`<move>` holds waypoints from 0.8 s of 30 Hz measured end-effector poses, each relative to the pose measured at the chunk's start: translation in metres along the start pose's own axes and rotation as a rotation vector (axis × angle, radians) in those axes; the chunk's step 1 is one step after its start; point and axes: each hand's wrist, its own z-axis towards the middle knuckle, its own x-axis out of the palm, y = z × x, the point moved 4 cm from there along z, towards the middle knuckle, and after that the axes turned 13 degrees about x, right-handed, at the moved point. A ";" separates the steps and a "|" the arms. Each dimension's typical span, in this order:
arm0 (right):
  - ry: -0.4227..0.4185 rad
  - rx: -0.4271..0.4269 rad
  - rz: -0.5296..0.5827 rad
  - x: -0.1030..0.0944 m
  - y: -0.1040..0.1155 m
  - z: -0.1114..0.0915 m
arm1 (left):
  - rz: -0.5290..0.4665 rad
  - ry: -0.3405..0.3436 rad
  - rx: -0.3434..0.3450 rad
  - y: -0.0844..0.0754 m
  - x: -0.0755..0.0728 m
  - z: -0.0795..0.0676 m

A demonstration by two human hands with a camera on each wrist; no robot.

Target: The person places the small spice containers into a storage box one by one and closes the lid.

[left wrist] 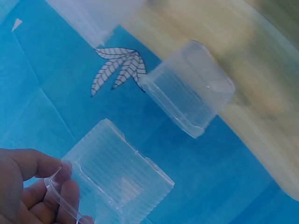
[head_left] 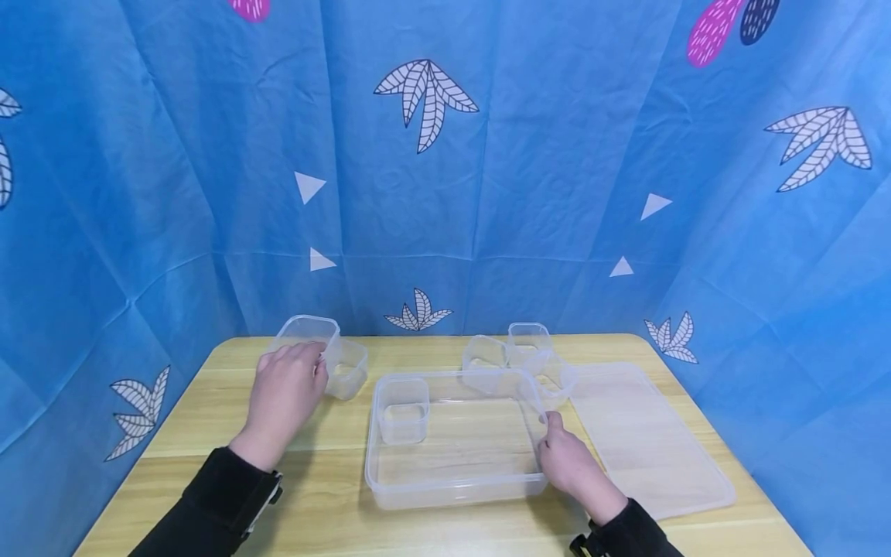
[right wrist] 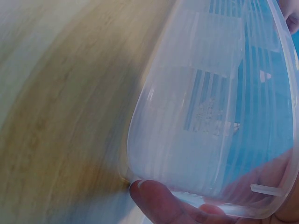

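Observation:
In the head view my left hand [head_left: 288,391] pinches the rim of a small clear plastic container [head_left: 306,328] at the table's far left. The left wrist view shows thumb and fingers on the rim of that ribbed container [left wrist: 117,172], which looks tilted. Close beside it stands another small container [head_left: 350,357]. My right hand [head_left: 572,463] holds the right wall of a large clear rectangular box [head_left: 473,491]. Its fingers [right wrist: 161,200] curl at the box's end in the right wrist view. Inside the box, at the back left, sits one small container [head_left: 404,429].
Three small clear containers, a left one [head_left: 483,350], a rear one [head_left: 527,334] and a front one [head_left: 565,381], stand behind the box. A flat translucent lid [head_left: 647,441] lies to its right on the wooden table [head_left: 334,510]. A blue patterned cloth [head_left: 543,193] hangs behind.

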 end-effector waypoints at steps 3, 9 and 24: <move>0.001 0.004 0.007 0.000 0.000 0.000 | -0.009 0.008 0.008 -0.005 0.002 0.003; 0.000 -0.010 0.005 0.000 0.000 -0.001 | -0.021 0.019 0.029 -0.016 0.004 0.007; 0.004 -0.001 0.008 -0.001 0.000 -0.001 | -0.046 0.072 0.075 -0.041 0.009 0.016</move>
